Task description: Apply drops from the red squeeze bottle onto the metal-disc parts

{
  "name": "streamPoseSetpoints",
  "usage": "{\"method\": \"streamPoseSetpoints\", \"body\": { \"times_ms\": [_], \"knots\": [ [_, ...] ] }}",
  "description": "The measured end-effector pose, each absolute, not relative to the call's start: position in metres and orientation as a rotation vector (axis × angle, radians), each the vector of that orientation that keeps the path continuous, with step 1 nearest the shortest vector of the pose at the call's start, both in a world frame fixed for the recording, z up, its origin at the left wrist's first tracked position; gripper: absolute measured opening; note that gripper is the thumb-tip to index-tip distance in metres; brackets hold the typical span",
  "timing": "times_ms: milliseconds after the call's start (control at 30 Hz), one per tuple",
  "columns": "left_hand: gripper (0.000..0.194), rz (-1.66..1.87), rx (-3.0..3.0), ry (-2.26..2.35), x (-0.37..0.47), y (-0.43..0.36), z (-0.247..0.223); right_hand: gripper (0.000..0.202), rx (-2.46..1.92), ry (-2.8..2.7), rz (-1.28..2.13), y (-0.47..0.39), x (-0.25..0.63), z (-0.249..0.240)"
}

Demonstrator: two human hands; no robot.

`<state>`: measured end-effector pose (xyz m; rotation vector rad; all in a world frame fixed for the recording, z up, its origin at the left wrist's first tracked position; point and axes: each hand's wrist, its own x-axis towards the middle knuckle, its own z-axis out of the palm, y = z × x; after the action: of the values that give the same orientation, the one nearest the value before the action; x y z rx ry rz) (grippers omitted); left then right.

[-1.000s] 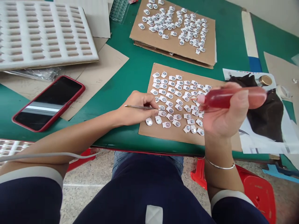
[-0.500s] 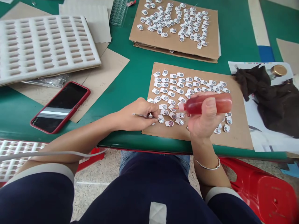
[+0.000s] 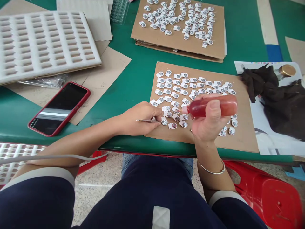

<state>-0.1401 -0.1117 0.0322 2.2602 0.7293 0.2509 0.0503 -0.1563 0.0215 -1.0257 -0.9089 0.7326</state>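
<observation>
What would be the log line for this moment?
left hand: holds thin metal tool | right hand: holds red bottle, nozzle over small white pieces

Work surface: green table (image 3: 114,86); on it, near edge, cardboard sheet (image 3: 243,127) bearing rows of small white tagged pieces, with a cardboard stack (image 3: 157,38) beyond it, similar pieces scattered on top. Left side: red-cased phone (image 3: 59,108), lying partly on brown paper sheets (image 3: 105,73), and a white slotted tray (image 3: 50,44), tilted, with clear plastic (image 3: 50,81) showing under its near edge. Right side: white printed sheet (image 3: 269,136) carrying dark cloth (image 3: 283,108) and a gold-lidded jar (image 3: 287,71).
</observation>
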Motion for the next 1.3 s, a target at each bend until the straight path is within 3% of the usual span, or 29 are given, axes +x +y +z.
{"method": "streamPoseSetpoints", "body": {
  "times_ms": [433, 667, 1300],
  "knots": [
    [0.012, 0.170, 2.747, 0.475, -0.138, -0.137, 0.037, 0.021, -1.154, -1.082, 0.623, -0.172, 0.041, 0.006],
    [0.018, 0.542, 3.215, 0.397, -0.128, -0.162, 0.024, 0.022, -1.314, -1.197, 0.563, -0.173, 0.040, -0.002],
    [0.020, 0.580, 3.245, 0.404, -0.126, -0.165, 0.021, 0.020, -1.416, -1.314, 0.487, -0.170, 0.040, -0.007]
  ]
}}
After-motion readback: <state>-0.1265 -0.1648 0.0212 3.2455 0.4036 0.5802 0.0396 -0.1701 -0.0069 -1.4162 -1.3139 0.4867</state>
